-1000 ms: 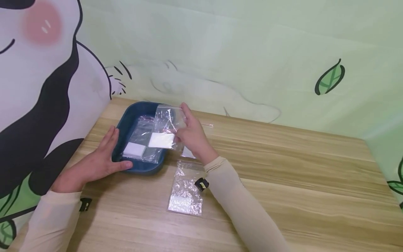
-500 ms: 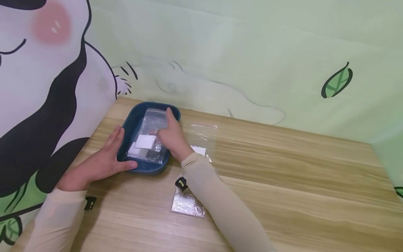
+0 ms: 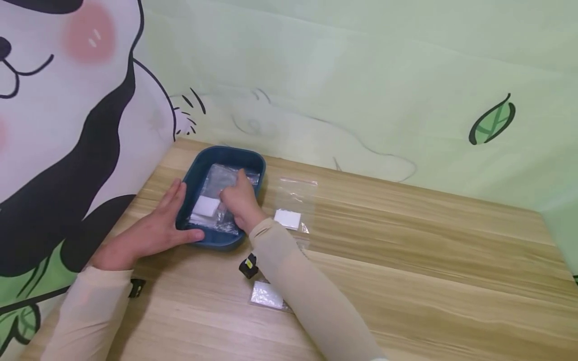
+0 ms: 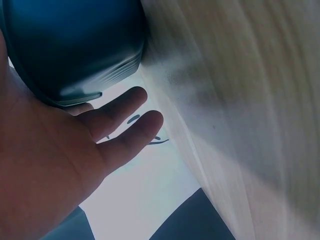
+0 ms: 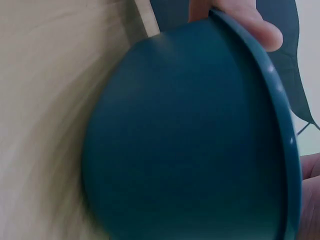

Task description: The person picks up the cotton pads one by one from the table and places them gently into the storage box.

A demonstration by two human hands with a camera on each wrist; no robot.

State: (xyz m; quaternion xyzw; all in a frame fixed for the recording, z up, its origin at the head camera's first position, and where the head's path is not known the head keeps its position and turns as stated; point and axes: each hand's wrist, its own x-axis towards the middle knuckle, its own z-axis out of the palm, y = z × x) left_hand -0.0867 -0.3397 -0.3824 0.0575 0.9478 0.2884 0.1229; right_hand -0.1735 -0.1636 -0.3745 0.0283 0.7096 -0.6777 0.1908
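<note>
A dark blue tray (image 3: 220, 245) sits on the table. Inside it, clear plastic zip bags with white cards lie overlapping; the top zip bag (image 3: 221, 179) has a white card (image 3: 206, 206) in its lower part. My right hand (image 3: 241, 203) is inside the tray, its curled fingers gripping that bag's right edge; the fingertips are partly hidden. My left hand (image 3: 151, 233) rests against the tray's left side, thumb at the near rim and fingers straight along the outside. The right wrist view shows the tray's outer wall (image 5: 185, 130), with the left thumb (image 5: 267, 36) at its rim.
On the table right of the tray lies another clear zip bag (image 3: 295, 193) with a white card. A further bag (image 3: 267, 295) lies nearer, partly covered by the right sleeve (image 3: 311, 291). A green printed backdrop (image 3: 343, 80) stands behind the table.
My right hand has moved left and down into the tray, bringing the zip bag onto the others there. The left hand has stayed at the tray. The view has shifted slightly.
</note>
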